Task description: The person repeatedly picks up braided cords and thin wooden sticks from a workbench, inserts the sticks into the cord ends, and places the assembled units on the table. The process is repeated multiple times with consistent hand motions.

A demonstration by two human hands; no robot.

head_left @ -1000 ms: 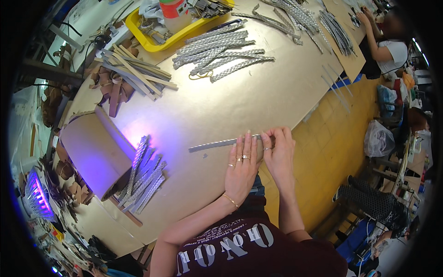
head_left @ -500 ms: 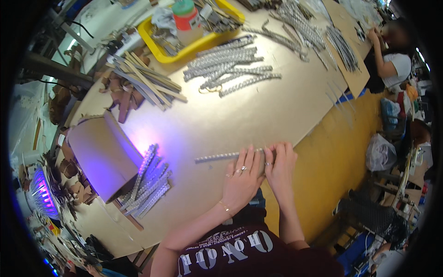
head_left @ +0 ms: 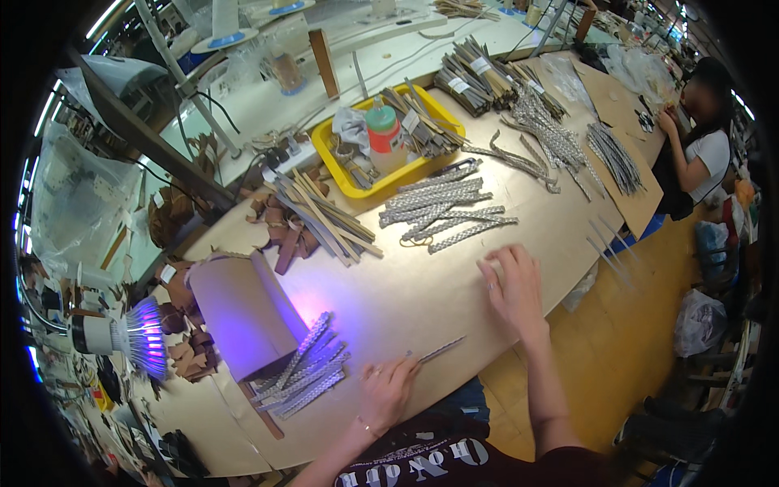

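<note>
A thin braided strip (head_left: 442, 348), silver-grey, slants up and to the right from the fingers of my left hand (head_left: 388, 388). That hand is closed on one end of it, low over the near part of the table. Farther right, my right hand (head_left: 516, 288) reaches forward with its fingers loosely bent and apart, and nothing shows in them. Just beyond it lies a pile of silver braided strips (head_left: 442, 207). A second bunch of braided strips (head_left: 304, 373) rests left of my left hand, beside a curved brown cover (head_left: 239, 312), under purple light.
A lamp (head_left: 142, 337) glows purple at the left. A yellow tray (head_left: 349, 191) holds a bottle with a green top (head_left: 384, 134) and loose strips. Flat sticks (head_left: 320, 215) lie beside brown scraps (head_left: 284, 235). Another person (head_left: 698, 138) sits at the far right.
My hands have come apart. The right one let go of the strip and moved forward; the left one keeps the strip, now nearer me and tilted. The view has shifted, showing more of the far side.
</note>
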